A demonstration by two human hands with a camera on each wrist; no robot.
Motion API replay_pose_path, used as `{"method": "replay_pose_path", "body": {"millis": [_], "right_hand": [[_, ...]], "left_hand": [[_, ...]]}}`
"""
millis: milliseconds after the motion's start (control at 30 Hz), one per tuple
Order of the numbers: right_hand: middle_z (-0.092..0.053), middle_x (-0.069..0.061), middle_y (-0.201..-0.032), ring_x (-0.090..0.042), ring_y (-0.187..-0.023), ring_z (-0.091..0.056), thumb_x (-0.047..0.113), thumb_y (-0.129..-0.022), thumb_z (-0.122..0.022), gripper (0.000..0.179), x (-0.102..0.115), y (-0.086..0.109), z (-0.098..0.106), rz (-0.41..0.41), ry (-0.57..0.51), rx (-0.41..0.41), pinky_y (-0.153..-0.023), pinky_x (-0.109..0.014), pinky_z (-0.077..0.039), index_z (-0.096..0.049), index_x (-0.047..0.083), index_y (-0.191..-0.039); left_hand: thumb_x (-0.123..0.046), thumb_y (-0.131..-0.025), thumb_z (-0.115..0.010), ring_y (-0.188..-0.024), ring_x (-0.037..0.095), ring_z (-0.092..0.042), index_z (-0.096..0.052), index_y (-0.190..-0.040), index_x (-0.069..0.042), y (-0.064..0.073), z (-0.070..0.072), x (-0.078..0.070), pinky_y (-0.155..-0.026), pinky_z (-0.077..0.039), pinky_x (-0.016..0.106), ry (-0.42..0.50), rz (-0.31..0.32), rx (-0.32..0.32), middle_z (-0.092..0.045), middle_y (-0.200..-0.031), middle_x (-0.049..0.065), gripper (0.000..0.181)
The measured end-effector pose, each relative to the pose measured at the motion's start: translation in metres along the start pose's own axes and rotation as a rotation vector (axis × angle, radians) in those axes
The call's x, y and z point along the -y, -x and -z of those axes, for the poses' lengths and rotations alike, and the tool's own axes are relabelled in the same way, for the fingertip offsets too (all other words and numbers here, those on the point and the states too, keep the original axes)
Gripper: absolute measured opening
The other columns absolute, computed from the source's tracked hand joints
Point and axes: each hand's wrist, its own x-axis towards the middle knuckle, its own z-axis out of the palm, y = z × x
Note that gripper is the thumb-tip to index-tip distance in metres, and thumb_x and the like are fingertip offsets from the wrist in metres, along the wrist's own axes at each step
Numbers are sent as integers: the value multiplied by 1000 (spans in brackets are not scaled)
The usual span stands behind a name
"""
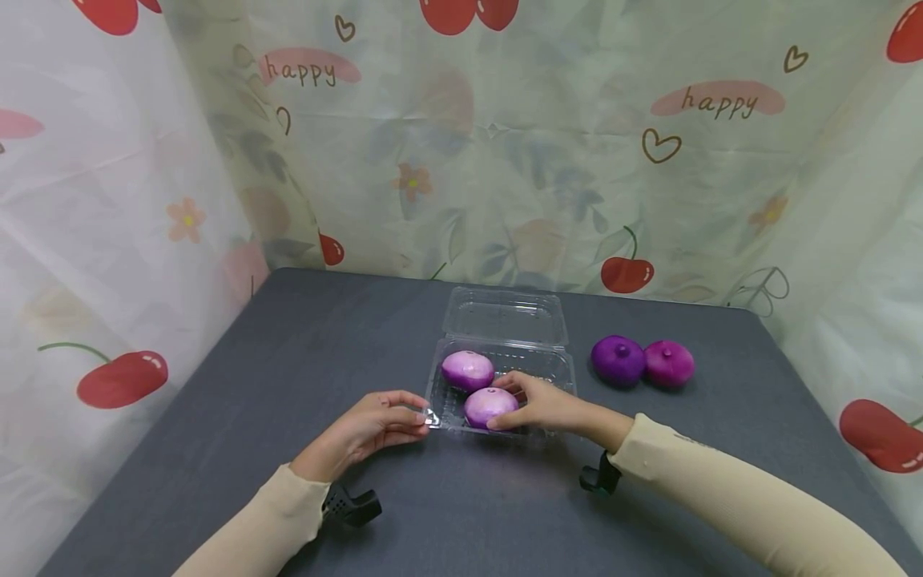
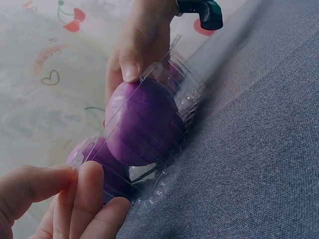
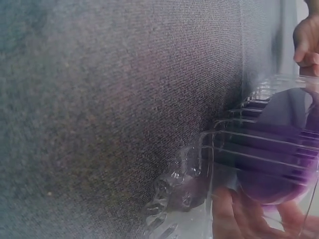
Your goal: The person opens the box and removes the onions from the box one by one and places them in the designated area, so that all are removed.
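The near onion (image 1: pixel 489 403) sits in the clear box (image 1: pixel 551 365) just below centre frame, right fingers (image 1: pixel 510 419) gripping it, but imo a clumsy release could shove the other onion (image 1: pixel 467 369), and if the left fingers (image 1: pixel 406 417) pinching the corner slip, the box might skid.

The clear box (image 1: pixel 551 365) lies open towards the table's (image 1: pixel 324 336) far edge, its lid (image 1: pixel 505 318) folded back that way. The onion (image 1: pixel 483 405), rounded, glossy, purple with a paler top, is inside by the box's near edge.
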Motion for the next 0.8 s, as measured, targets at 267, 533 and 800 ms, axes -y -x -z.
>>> {"method": "replay_pose_path", "body": {"millis": [267,533,800], "right_hand": [[-59,-14,-125,-27,-112,-58,34,-78,-79,64,1,-3,-1,-16,10,4,-91,-37,-52,-53,3,-128],[-59,-13,-124,-26,-110,-59,35,-76,-80,63,10,1,8,-20,44,-12,-88,-37,-52,-55,8,-126],[-55,-14,-133,-26,-111,-58,37,-77,-80,68,23,8,27,-7,8,-37,-84,-35,-54,-54,11,-134]], "left_hand": [[-4,-88,-68,-78,15,-72,-63,-109,-1,0,0,0,-79,-59,34,5,7,-8,-73,-86,7,22],[-5,-88,-68,-78,15,-72,-63,-109,0,0,0,0,-80,-59,34,6,6,-7,-73,-86,7,22],[-4,-88,-68,-78,15,-72,-63,-110,0,1,1,0,-80,-59,34,2,-16,8,-73,-85,6,22]]}}
